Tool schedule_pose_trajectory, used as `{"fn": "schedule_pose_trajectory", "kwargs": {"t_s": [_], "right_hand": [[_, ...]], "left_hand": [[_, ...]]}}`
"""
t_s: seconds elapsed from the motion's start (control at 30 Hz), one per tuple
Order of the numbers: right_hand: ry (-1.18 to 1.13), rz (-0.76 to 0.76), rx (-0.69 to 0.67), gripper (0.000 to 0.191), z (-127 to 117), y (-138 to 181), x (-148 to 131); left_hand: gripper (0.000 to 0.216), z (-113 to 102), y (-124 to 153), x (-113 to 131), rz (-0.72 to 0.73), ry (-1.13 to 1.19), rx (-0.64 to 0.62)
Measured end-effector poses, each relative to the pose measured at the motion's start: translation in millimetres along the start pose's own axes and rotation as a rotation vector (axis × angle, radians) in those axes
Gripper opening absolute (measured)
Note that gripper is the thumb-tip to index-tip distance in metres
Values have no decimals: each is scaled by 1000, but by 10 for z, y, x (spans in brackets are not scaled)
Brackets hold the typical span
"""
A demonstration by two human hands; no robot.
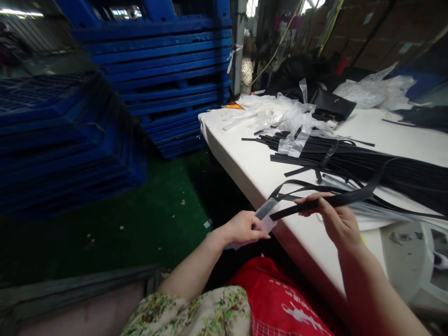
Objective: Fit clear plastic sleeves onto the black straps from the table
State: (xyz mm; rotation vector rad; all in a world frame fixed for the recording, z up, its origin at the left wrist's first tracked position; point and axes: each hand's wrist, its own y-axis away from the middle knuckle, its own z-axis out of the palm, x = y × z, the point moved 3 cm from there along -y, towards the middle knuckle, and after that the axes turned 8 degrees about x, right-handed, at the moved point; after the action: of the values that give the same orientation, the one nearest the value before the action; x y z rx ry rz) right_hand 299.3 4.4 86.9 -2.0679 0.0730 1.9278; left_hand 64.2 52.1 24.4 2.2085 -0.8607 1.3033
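A red apron (280, 298) fills the bottom centre; just above it the left hand (243, 227) pinches the end of a clear plastic sleeve (266, 211). Right of centre, the right hand (338, 221) grips a black strap (350, 199) over the edge of the white table (252, 163), a strap pile (367, 161) beyond.

Your black strap (336, 199) looks smooth and matt, its sleeve (265, 208) clear glossy plastic. The table (245, 158) is matt white.

Long black strap (336, 199), looped, nearly level; clear plastic sleeve (266, 209) at one end
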Motion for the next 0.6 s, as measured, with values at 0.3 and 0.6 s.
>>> {"fn": "schedule_pose_trajectory", "kwargs": {"t_s": [0.3, 0.6], "right_hand": [[286, 133, -281, 43, 280, 133, 306], [-34, 531, -23, 60, 484, 327, 591]], "left_hand": [[40, 7, 9, 78, 139, -49, -60], [45, 25, 8, 199, 169, -229, 14]]}}
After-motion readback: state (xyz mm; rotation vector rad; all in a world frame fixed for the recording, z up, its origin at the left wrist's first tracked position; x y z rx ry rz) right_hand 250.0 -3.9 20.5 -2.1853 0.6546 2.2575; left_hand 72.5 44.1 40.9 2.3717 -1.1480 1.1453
